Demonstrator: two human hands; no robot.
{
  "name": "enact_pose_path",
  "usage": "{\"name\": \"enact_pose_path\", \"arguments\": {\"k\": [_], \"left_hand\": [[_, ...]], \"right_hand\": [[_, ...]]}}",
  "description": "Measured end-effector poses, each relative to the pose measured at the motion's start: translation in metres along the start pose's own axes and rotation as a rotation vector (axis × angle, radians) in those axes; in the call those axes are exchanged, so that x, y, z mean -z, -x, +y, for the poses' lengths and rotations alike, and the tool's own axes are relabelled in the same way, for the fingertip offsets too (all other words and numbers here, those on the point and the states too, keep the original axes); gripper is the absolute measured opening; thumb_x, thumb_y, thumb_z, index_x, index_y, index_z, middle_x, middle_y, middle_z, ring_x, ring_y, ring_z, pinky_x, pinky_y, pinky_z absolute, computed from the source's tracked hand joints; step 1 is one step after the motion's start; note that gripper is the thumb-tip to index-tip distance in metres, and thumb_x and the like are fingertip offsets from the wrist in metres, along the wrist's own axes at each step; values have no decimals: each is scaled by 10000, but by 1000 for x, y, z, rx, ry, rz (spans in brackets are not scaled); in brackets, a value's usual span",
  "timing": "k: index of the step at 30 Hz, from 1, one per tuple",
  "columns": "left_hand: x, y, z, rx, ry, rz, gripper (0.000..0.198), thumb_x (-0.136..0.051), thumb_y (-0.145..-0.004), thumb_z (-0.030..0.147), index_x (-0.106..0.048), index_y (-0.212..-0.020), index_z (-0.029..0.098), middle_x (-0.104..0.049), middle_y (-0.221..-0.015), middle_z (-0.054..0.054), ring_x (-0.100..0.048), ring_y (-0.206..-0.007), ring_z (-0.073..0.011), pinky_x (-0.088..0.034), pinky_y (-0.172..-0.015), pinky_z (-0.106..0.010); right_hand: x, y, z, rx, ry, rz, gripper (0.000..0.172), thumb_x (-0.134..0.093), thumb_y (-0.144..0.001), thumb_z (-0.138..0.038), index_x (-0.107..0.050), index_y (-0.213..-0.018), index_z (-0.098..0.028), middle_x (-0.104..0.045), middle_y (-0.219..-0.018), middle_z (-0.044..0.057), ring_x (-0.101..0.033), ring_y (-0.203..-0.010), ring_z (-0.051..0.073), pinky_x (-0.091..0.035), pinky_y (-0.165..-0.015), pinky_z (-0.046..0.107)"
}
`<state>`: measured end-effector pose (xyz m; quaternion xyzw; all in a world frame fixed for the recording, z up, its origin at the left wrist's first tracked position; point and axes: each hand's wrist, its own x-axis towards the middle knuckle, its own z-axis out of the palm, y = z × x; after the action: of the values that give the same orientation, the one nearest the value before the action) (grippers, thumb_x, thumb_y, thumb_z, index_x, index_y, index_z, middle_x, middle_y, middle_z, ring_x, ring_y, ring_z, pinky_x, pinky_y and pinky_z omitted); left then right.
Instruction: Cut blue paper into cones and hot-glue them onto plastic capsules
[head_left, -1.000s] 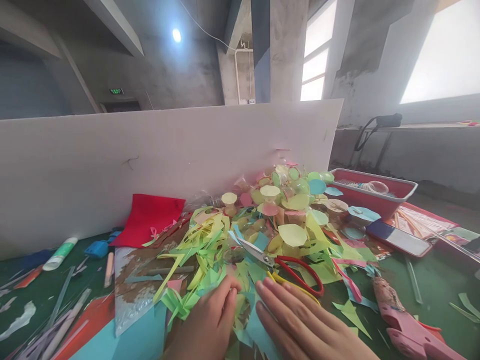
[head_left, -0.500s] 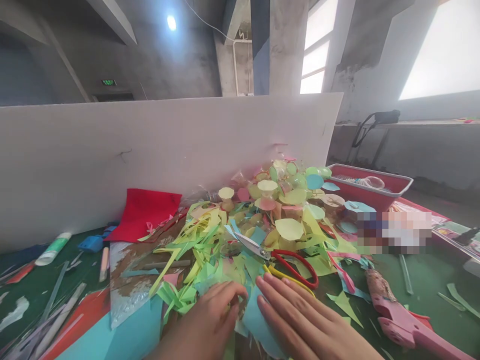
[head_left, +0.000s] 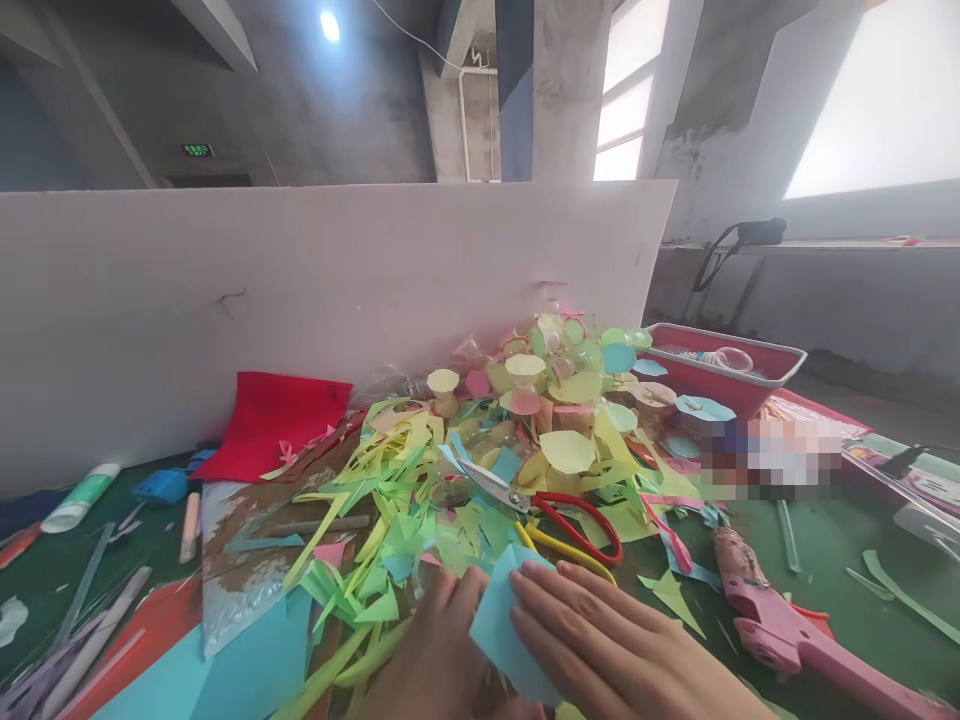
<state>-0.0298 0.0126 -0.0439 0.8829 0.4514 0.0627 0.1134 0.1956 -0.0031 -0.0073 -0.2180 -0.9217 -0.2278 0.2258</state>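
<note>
Low in the middle, a small light-blue paper piece (head_left: 504,628) with straight cut edges lies between my hands. My right hand (head_left: 607,640) rests flat over its right side, fingers stretched out side by side. On its left, my left hand (head_left: 431,645) is curled, with its fingertips partly behind the paper; what they grip is hidden. Just beyond the hands lie scissors with red handles (head_left: 581,525), blades pointing to the upper left, and a second pair with yellow handles (head_left: 566,555). Yellow and green paper scraps (head_left: 375,520) spread around them.
Clear plastic cups with coloured paper discs (head_left: 555,380) are heaped behind the scraps. At right are a pink glue gun (head_left: 780,635) and a red bin (head_left: 742,385). On the left lie red sheet material (head_left: 274,425) and blue paper (head_left: 225,665). A white board (head_left: 300,280) stands behind.
The blue paper now shows more of its surface and stands a little higher. My left hand has turned and curled in closer against it. The view has shifted slightly.
</note>
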Motion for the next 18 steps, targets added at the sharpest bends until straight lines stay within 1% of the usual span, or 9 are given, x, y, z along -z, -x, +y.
{"name": "enact_pose_path", "arguments": {"k": [2,3,6,7,9,13,16,18], "left_hand": [[-6,0,5,22,-39,80,222,-659,-701,384,-689,-862,234,-663,-983,-70,-574,-966,-285,-414,-992,-478],[-8,1,8,27,-62,120,207,-675,-677,330,-682,-860,233,-662,-988,-69,-573,-959,-281,-436,-968,-458],[-11,2,16,5,-96,189,310,-697,-628,224,-656,-935,232,-656,-1024,-69,-575,-936,-270,-496,-863,-394],[-11,3,18,-5,-95,195,339,-691,-621,204,-645,-956,233,-654,-1031,-66,-576,-926,-266,-506,-836,-382],[-10,3,20,-14,-73,192,354,-659,-616,169,-629,-962,234,-647,-1041,-59,-574,-922,-259,-509,-831,-379],[-4,1,22,7,42,137,358,-615,-625,171,-603,-977,236,-625,-1090,-58,-544,-1002,-276,-474,-917,-428],[2,-1,26,54,146,130,364,-618,-637,191,-576,-996,232,-622,-1100,-53,-518,-1059,-285,-451,-954,-455],[6,-1,30,95,211,125,318,-605,-639,171,-564,-949,233,-631,-1022,-34,-529,-1040,-266,-482,-907,-413]], "right_hand": [[0,1,0,-3,-3,8,325,-436,-991,-264,-621,-1220,-126,-617,-1303,56,-556,-1225,170,-383,-1095,263],[0,2,-1,-11,-10,13,322,-445,-987,-271,-627,-1207,-124,-625,-1293,60,-564,-1216,174,-395,-1088,265],[2,3,-2,-48,-21,33,281,-490,-964,-261,-652,-1153,-131,-659,-1249,54,-599,-1175,184,-425,-1071,285],[3,4,-3,-60,-25,36,261,-502,-954,-240,-659,-1134,-135,-672,-1230,48,-614,-1155,185,-431,-1070,297],[4,5,-4,-82,-46,33,236,-506,-940,-199,-669,-1101,-142,-692,-1196,40,-633,-1125,187,-437,-1073,320],[7,8,-6,-109,-76,51,238,-478,-935,-158,-676,-1067,-152,-707,-1166,31,-652,-1080,195,-483,-1038,329],[9,9,-6,-149,-112,86,240,-474,-951,-194,-668,-1086,-147,-715,-1145,48,-661,-1051,208,-530,-977,328],[10,7,-5,-192,-165,99,245,-479,-959,-231,-655,-1101,-136,-717,-1132,73,-657,-1052,208,-544,-947,313]]}}
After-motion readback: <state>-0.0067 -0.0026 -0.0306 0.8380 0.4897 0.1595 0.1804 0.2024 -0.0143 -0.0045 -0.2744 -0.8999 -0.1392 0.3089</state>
